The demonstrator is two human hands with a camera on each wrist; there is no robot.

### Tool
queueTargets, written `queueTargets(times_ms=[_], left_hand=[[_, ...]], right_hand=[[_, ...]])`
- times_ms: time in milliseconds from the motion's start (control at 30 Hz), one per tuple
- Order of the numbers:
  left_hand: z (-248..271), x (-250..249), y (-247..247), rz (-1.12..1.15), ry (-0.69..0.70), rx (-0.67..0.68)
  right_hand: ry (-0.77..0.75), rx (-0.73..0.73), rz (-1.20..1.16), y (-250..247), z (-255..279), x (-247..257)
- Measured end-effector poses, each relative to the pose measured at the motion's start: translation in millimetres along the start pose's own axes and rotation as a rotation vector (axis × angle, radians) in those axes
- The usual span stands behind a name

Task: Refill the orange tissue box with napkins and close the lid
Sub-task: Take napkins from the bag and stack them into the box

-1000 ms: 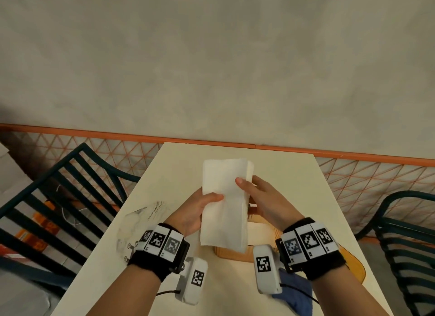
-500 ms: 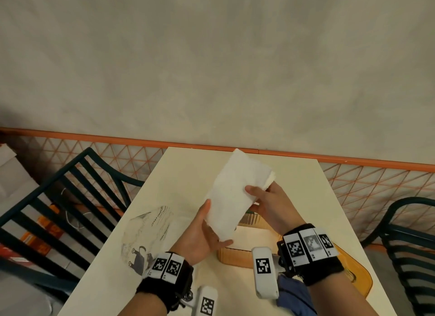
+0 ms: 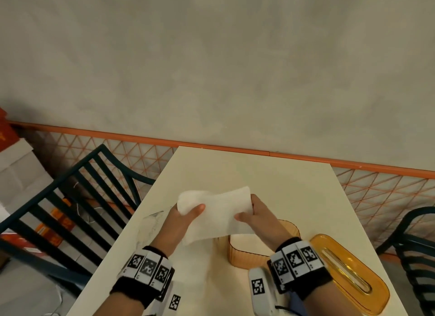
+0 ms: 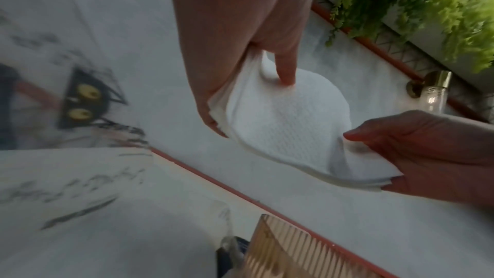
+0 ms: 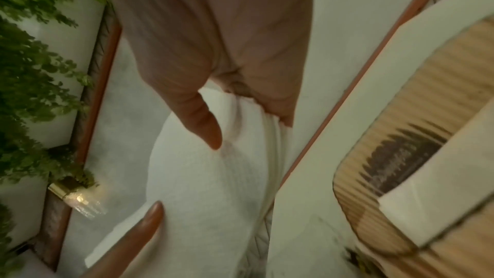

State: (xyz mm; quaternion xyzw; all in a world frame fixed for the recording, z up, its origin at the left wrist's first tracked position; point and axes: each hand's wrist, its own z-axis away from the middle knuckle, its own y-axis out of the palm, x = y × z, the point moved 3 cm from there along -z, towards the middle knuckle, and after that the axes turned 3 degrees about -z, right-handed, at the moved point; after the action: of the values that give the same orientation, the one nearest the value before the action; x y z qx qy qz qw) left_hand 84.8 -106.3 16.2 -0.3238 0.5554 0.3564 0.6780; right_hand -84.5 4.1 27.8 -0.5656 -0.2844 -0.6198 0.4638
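Both hands hold one soft white stack of paper napkins [image 3: 215,212] up in the air over the pale cream table [image 3: 270,179]. On one end, the left hand [image 3: 181,221] pinches the stack with its thumb on top and fingers under it. On the other end, the right hand [image 3: 256,218] grips it the same way. From the left wrist camera, the stack sags in the middle like a little hammock.

Right now the stack's long side runs across, from left to right. It sits a bit higher at the right end. The open orange ribbed plastic tissue box [image 3: 261,252] stands on the table just under and a little nearer than the right hand. It lies to the right of the left hand. So the right hand is the closer one to the box. I think the napkins must come down and toward the person to go in. Some white paper already shows inside the box.

The see-through orange lid with a long slot [image 3: 348,275] lies flat on the table, just to the right of the box, so the box is not closed yet.

Half a second ago the stack stood tilted up, with the right hand high and the left hand low. Now it has turned to lie almost level, and both hands are lower.
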Motion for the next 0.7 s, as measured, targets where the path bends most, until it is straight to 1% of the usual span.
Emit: queueTargets(times_ms=[100, 167, 300, 400, 500, 567, 633, 700], left_hand=[[7.5, 12.1, -16.5, -0.057, 0.018, -0.071], [10.1, 30.9, -27.4, -0.154, -0.010, -0.065], [10.2, 80.8, -46.3, -0.379, -0.141, 0.012], [10.3, 97.7, -54.4, -0.368, -0.191, -0.012], [8.8, 92.3, -57.2, -0.376, -0.154, -0.064], [7.7, 75.9, -54.6, -0.327, -0.129, -0.075], [7.1, 51.5, -46.1, -0.212, -0.111, -0.053], [5.1, 27.8, -33.0, -0.112, -0.092, 0.020]], right_hand=[[-0.060, -0.038, 0.009, 24.9, 2.5, -5.7], [-0.071, -0.034, 0.025, 42.9, 4.8, -21.0], [0.032, -0.041, 0.199, 75.1, 2.7, -74.7], [0.062, -0.078, 0.179, 82.4, 4.0, -93.0], [0.073, -0.081, 0.152, 78.7, 4.3, -88.0], [0.038, -0.060, 0.125, 72.3, 4.4, -72.9], [-0.005, -0.074, 0.061, 58.8, 3.7, -53.7], [-0.020, -0.118, -0.004, 38.7, 0.8, -38.7]])
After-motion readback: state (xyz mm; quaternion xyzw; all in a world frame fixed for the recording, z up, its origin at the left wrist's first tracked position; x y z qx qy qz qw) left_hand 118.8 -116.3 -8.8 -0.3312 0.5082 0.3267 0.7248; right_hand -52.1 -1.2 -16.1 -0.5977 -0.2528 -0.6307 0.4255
